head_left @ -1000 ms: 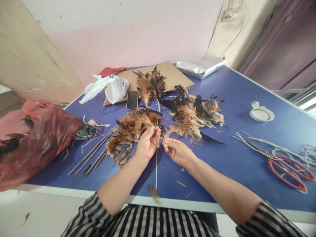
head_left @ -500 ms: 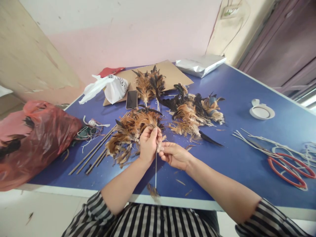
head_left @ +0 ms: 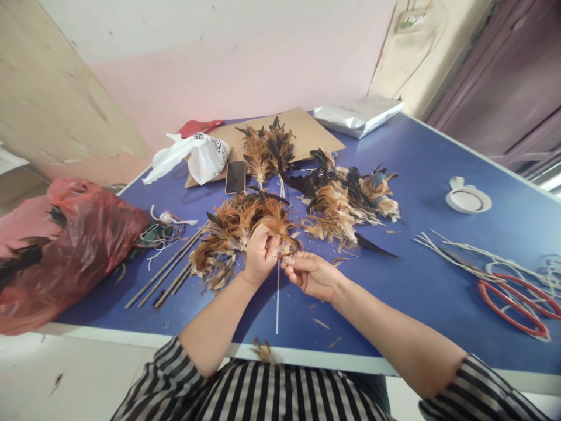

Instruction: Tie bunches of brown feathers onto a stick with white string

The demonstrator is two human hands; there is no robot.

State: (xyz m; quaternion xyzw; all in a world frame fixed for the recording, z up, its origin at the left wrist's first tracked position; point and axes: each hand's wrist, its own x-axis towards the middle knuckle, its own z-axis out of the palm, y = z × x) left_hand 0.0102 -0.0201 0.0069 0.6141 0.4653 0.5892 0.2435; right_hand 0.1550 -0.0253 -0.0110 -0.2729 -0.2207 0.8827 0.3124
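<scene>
My left hand (head_left: 259, 257) is closed around the base of brown feathers (head_left: 286, 241) that fan out above and beside its fingers. Pressed close to it from the right, my right hand (head_left: 312, 275) pinches the feathers' lower end between thumb and fingertips. A thin white string (head_left: 277, 304) runs from beneath the hands toward the table's front edge. Just behind my left hand lies a heap of orange-brown feathers (head_left: 236, 213). A small tuft of feathers (head_left: 265, 352) is at the front edge, against the striped shirt.
Thin sticks (head_left: 169, 272) lie left, beside a red plastic bag (head_left: 87, 240) of feathers. Another feather pile (head_left: 335, 199), a phone (head_left: 235, 177), a white bag (head_left: 210, 158) and cardboard (head_left: 313, 135) are behind. Right are a tape roll (head_left: 468, 199), strings and red-handled scissors (head_left: 511, 292).
Between my hands, more brown feathers show, bent over toward my right fingertips. The small tuft at the front edge has dropped lower and slightly left. Both hands stay nearly in place.
</scene>
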